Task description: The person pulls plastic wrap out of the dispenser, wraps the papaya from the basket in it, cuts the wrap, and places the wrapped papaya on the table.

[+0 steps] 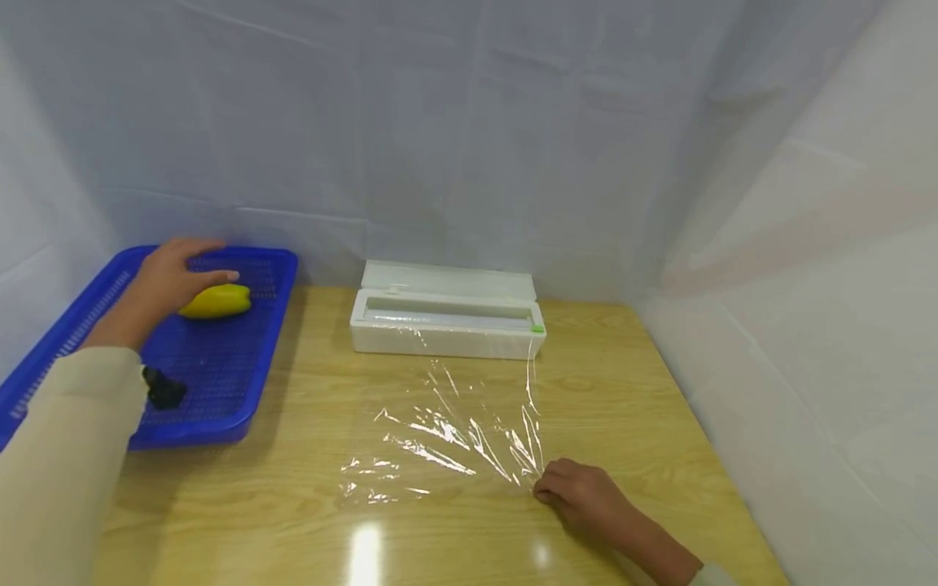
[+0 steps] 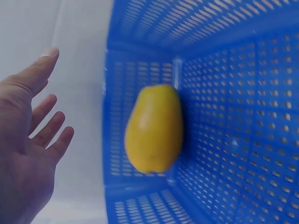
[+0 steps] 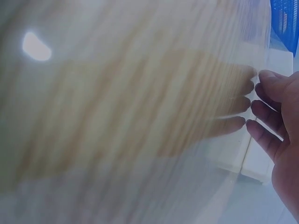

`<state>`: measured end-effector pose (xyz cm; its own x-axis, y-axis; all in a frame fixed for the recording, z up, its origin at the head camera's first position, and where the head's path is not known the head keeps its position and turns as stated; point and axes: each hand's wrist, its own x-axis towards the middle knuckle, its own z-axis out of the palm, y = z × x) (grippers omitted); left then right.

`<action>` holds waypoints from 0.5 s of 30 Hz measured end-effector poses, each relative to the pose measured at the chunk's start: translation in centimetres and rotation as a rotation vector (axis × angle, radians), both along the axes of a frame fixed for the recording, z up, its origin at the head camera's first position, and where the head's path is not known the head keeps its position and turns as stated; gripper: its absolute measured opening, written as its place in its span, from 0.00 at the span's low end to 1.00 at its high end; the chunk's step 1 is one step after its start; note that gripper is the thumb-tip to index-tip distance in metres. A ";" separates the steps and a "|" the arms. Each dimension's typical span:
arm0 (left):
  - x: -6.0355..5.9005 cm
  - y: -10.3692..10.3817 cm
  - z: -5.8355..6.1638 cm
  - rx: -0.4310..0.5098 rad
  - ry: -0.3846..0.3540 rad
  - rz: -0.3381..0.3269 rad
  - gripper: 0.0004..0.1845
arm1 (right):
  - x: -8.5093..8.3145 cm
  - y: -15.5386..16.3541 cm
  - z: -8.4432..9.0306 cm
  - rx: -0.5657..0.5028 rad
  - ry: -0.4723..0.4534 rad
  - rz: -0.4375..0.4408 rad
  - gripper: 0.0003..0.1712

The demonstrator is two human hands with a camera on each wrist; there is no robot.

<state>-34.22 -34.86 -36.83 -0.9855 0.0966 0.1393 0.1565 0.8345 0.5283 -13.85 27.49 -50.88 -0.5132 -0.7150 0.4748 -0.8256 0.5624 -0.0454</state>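
Fruit, 1 yellow piece [image 1: 216, 301], lies on its side in the far part of a blue perforated tray [image 1: 242, 411] at the left of the bench [image 1: 630, 382]. The left hand [image 1: 163, 281] hovers just over it with fingers spread and relaxed, holding nothing; the left wrist view shows a gap between palm and fruit. A small black object [image 1: 163, 389] sits nearer in the same tray. To the right, a sheet of clear cling film [image 1: 447, 431] stretches from a white dispenser box [image 1: 447, 313] toward the bench's near edge. The right hand [image 1: 579, 492] rests on the bench at the film's near right corner, fingers curled; whether they pinch the film I cannot tell.
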 end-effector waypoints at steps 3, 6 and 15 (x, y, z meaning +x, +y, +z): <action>-0.3 -0.9 -1.0 -0.026 -0.052 0.010 0.43 | 0.0 0.0 0.0 -0.002 -0.004 0.000 0.05; -0.5 -1.8 -2.1 -0.036 -0.088 0.009 0.45 | 0.1 0.0 0.1 0.005 -0.008 -0.004 0.05; -1.7 -3.1 -4.6 0.061 -0.055 0.038 0.43 | 0.3 0.4 0.2 0.010 -0.004 -0.015 0.03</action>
